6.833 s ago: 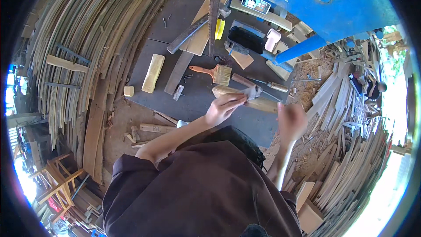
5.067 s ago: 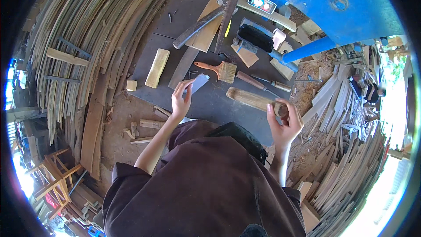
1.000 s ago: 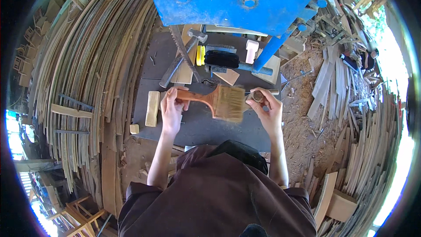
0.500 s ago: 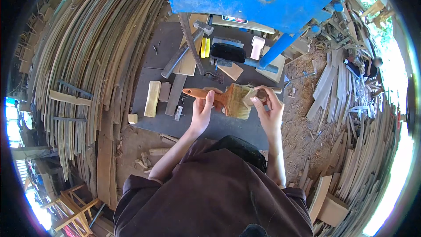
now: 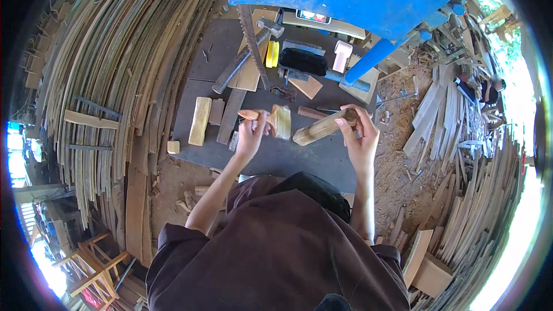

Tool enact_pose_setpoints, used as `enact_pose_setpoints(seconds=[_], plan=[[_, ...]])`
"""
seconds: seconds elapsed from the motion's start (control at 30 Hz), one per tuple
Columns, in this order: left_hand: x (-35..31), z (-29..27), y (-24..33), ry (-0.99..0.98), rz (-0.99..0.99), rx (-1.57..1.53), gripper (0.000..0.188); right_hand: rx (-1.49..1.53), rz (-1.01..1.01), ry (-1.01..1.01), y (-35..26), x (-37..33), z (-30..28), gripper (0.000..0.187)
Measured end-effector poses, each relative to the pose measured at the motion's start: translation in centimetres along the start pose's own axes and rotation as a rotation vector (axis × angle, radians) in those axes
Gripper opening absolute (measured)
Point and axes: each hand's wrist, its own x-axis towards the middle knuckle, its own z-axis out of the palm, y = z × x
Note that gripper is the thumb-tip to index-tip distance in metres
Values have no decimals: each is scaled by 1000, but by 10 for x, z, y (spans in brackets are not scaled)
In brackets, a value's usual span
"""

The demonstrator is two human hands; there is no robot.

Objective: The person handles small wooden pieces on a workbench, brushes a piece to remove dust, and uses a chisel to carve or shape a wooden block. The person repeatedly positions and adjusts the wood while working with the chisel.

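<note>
Dark table (image 5: pixel 276 160), planks (image 5: pixel 129 52) both sides.
Left hand (image 5: pixel 252 139) grips brush (image 5: pixel 281 121), shifted left off block (image 5: pixel 317 129); right hand (image 5: pixel 362 133) grips block.

A dark tabletop (image 5: pixel 271 158) carries a pale wood block (image 5: pixel 200 121) and nails (image 5: pixel 205 56).

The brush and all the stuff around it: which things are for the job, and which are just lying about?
For the job, it seems:
brush, in the left hand
piece of wood, in the right hand

Just lying about, it seems:
hammer
yellow thing
pale wood block
little cube
</note>
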Motion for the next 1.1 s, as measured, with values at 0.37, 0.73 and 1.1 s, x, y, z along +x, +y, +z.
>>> enact_pose_setpoints(seconds=[0.37, 0.73, 1.1], plan=[[13, 27, 124, -124, 120, -425, 39, -41, -137, -5, 0, 3, 4, 23], [5, 32, -31, -256, 87, 253, 22, -68, -109, -84, -3, 6, -2, 25], [-9, -6, 116, 17, 250, -36, 20, -208, -103, -168, -13, -16, -22, 52]])
